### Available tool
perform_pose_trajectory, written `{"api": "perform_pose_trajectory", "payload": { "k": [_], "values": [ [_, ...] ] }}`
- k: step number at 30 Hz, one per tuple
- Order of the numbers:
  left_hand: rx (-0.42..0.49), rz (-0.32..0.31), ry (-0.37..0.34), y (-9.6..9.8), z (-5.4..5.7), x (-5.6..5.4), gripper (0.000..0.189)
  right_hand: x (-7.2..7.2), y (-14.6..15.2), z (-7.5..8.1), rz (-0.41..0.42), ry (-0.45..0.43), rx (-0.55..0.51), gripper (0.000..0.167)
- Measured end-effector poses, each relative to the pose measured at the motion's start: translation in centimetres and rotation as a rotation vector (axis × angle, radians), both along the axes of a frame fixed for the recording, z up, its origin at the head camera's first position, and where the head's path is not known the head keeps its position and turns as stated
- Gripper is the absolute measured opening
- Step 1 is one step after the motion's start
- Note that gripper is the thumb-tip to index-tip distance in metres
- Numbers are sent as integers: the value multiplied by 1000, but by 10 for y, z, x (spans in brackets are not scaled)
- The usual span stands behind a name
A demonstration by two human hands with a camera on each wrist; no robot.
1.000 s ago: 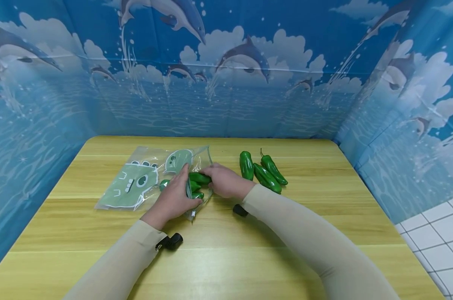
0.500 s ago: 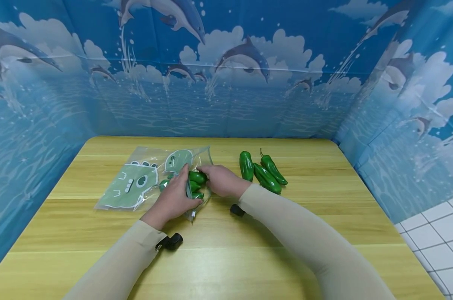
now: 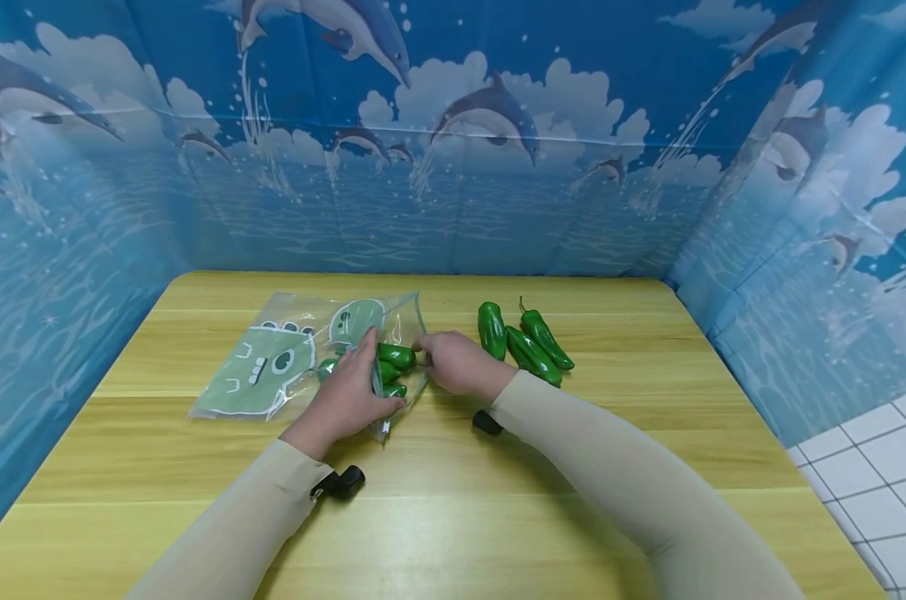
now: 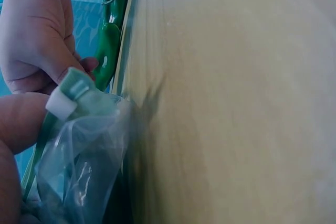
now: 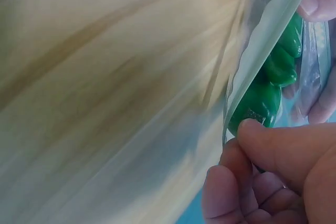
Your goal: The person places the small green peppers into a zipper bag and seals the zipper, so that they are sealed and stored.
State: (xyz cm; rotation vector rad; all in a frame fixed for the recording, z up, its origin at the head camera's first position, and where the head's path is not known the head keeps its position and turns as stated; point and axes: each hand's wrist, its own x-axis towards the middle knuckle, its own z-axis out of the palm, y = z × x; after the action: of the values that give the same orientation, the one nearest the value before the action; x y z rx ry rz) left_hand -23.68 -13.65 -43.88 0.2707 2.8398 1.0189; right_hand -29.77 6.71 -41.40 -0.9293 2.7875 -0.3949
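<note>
Mind the small white plastic slider (image 4: 60,103) at the near corner of the clear plastic zip bag with green cartoon print (image 3: 291,367), flat on the yellow wood-grain table (image 3: 422,525). With the left hand (image 3: 350,385), thumb and fingers spread at the mouth, hold both lips well apart. With the right hand (image 3: 462,365), seemingly pinching the stem of the glossy green pepper (image 3: 397,356) just inside, push gently past the rim before releasing. Avoid nudging the three loose glossy green peppers (image 3: 531,355) farther off to the right.
</note>
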Motion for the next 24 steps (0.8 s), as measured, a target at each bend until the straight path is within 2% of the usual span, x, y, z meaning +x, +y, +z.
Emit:
{"api": "perform_pose_trajectory", "payload": {
  "k": [5, 14, 24],
  "values": [
    [3, 3, -7, 0, -1, 0, 124, -1, -4, -1, 26, 7, 12, 37],
    [2, 0, 14, 0, -2, -1, 125, -3, -14, 0, 18, 3, -2, 40],
    [-1, -8, 0, 0, -2, 0, 124, -2, -24, -2, 18, 1, 7, 42]
  ]
}}
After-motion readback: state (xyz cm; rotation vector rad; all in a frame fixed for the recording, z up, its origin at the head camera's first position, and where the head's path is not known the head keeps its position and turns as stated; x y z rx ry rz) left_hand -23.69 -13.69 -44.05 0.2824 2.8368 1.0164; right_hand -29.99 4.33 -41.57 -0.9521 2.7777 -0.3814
